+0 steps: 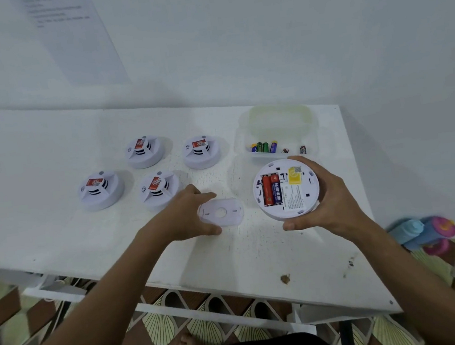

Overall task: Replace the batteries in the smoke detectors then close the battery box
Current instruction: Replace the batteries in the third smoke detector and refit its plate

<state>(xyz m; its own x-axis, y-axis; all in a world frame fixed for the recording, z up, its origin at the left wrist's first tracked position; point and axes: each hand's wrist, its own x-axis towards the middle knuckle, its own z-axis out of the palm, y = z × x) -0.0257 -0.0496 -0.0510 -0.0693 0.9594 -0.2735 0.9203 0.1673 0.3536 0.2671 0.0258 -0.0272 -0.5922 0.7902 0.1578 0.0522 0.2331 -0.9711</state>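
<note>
holding the detector point(286, 189) in our right hand point(331, 198) near the tabletop's point(61, 244) right edge, left hand point(188, 215) pinching the cover point(220, 211), we risk misaligned tabs, and the box point(278, 139) left open.

White smoke detector point(286, 189) shows red and blue batteries point(272, 190), a yellow label point(295, 176); white table point(60, 238) beneath.

Detector point(286, 189) white matt plastic; battery box point(278, 136) clear plastic; table point(60, 235) chipped paint.
</note>
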